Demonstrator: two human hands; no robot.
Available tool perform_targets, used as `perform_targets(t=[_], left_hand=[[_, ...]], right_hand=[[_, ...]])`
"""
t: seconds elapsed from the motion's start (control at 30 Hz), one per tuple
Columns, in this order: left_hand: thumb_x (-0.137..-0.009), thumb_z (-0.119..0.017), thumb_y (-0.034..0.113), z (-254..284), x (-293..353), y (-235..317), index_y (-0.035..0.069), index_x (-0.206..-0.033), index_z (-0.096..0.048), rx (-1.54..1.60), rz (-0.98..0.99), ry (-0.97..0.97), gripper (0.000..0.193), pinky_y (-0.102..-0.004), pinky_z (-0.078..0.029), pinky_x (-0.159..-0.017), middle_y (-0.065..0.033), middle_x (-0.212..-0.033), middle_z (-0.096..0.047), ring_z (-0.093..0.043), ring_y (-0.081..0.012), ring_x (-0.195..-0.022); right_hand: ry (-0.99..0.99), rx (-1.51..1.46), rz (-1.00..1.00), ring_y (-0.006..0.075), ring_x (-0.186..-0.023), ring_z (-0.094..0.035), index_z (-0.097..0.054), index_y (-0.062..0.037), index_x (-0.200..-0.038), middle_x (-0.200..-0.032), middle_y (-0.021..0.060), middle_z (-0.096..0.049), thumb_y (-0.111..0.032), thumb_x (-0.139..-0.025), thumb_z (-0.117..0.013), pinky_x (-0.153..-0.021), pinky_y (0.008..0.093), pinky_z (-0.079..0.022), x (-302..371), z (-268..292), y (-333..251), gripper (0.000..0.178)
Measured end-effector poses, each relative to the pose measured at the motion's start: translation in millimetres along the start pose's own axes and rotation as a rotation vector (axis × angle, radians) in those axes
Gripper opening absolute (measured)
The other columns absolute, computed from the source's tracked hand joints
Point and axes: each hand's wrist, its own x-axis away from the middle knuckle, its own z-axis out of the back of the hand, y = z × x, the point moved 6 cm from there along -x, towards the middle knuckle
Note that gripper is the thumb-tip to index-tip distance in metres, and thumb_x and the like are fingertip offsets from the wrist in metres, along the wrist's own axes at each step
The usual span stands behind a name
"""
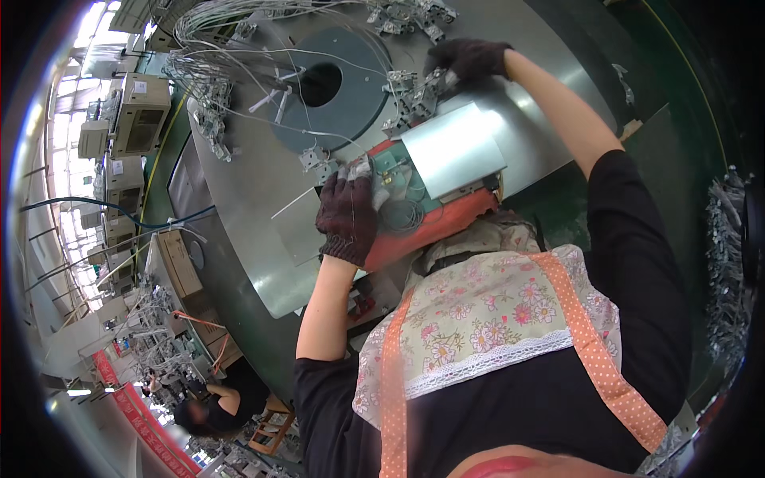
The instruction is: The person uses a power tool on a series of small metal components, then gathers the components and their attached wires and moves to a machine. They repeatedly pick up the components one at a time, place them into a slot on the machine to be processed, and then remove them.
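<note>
1. My left hand (347, 217) presses flat on grey wires (398, 209) over the green-and-red fixture (430, 227) at centre; fingers closed on them, I judge
2. My right hand (468, 59), at 12 o'clock, grips a metal connector cluster (414, 95) on the round bench (239, 199)
3. Wire-laying step; next needs drawing that cluster toward the fixture

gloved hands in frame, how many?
2. The left hand rests on the green and red jig at centre. The right hand reaches to the grey connectors at the top. The distant co-worker's hands are too small to make out.
</note>
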Motion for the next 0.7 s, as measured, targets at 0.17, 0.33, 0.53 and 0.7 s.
perform_targets(t=[0.17, 0.33, 0.53, 0.7], left_hand=[[-0.087, -0.074, 0.032, 8.8, 4.2, -1.4, 0.002, -0.13, -0.063, 0.03, 0.022, 0.054, 0.053, -0.051, -0.044, -0.11, -0.0193, -0.12, -0.071, -0.063, -0.0396, -0.121], [-0.087, -0.074, 0.031, 6.1, 4.2, -3.1, 0.003, -0.132, -0.062, 0.044, 0.003, 0.045, 0.053, -0.0506, -0.044, -0.11, -0.0189, -0.122, -0.07, -0.063, -0.0393, -0.121], [-0.088, -0.072, 0.03, 6.7, 7.9, -5.3, 0.004, -0.133, -0.062, 0.011, 0.017, 0.032, 0.053, -0.05, -0.043, -0.11, -0.019, -0.124, -0.069, -0.063, -0.0382, -0.121], [-0.089, -0.071, 0.031, 7.0, 2.1, -1.7, 0.006, -0.134, -0.061, -0.013, 0.024, 0.006, 0.052, -0.0491, -0.043, -0.111, -0.0186, -0.126, -0.069, -0.063, -0.0375, -0.121]], right_hand=[[-0.207, -0.979, 0.168, 0.0224, -0.111, -0.068, -0.063, -0.0029, -0.128, -0.122, 0.0146, -0.068, 0.001, -0.079, -0.072, -0.104, 0.0352, -0.055, 65.1, 30.0, -52.4, 0.05], [-0.078, -1.913, 0.498, 0.014, -0.092, -0.061, -0.05, -0.0063, -0.145, -0.114, 0.007, -0.062, -0.017, -0.103, -0.056, -0.076, 0.0318, -0.054, 107.7, 39.7, -101.6, 0.044], [0.616, -0.483, 0.528, 0.0188, -0.102, -0.064, -0.058, -0.0063, -0.135, -0.118, 0.0112, -0.065, -0.009, -0.093, -0.066, -0.087, 0.0322, -0.052, 153.5, 27.1, -186.7, 0.043], [0.64, -0.229, 0.888, 0.0203, -0.12, -0.065, -0.042, -0.0111, -0.156, -0.133, 0.0115, -0.065, 0.003, -0.082, -0.078, -0.102, 0.0374, -0.054, 167.4, -10.7, -216.7, 0.083]])
